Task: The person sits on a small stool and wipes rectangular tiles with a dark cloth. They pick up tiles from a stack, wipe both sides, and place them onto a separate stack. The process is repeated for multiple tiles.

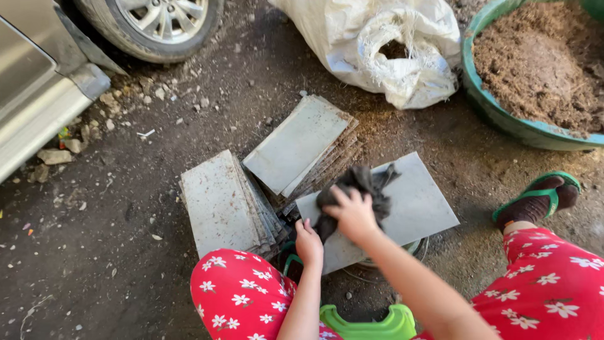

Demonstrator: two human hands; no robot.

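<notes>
Green stool [368, 322] under the knees. Left hand [308, 242] pins the near edge of the grey tile [412, 211] so it can't slide; right hand [353, 213] clenched on a dark rag [365, 186], pressed flat on it. Two tile stacks [223, 201] w/ dirt ground [113, 252] beyond, then sack [377, 44], soil tub [503, 116], car wheel [157, 22].

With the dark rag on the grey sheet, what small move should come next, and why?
Probably draw the right hand with the dark rag toward the sheet's far right part: the rag covers only the near left of the grey sheet, while the left hand holds its near edge.
</notes>
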